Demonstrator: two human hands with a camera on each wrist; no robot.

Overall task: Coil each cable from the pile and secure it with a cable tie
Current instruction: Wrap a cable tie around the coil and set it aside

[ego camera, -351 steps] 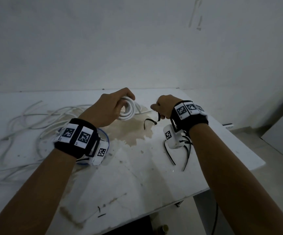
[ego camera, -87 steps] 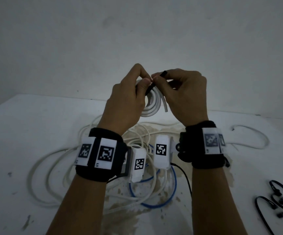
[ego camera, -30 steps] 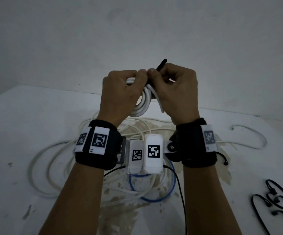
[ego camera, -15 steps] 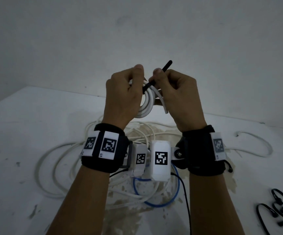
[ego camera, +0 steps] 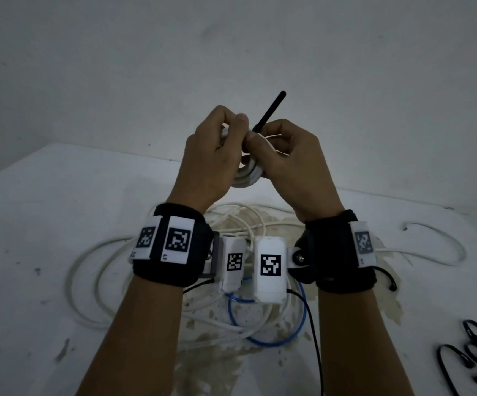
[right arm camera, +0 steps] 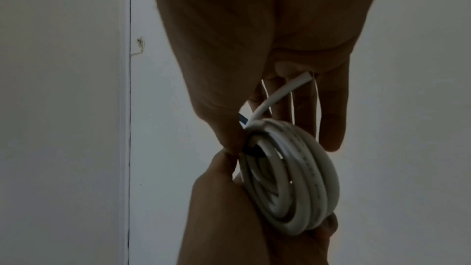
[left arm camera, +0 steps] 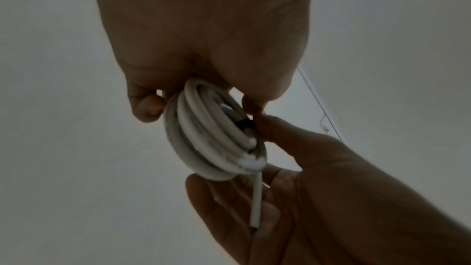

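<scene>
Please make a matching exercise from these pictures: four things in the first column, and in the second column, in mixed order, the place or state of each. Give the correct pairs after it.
Things
1. white coil
2. black cable tie
3. blue cable
4. spare black ties

Places or states
A. lies in a loop on the table, among loose white cables
B. held up between both hands
C. lie together on the table at the right
D. its free end sticks up above the fingers

Pairs: 1-B, 2-D, 3-A, 4-C
</scene>
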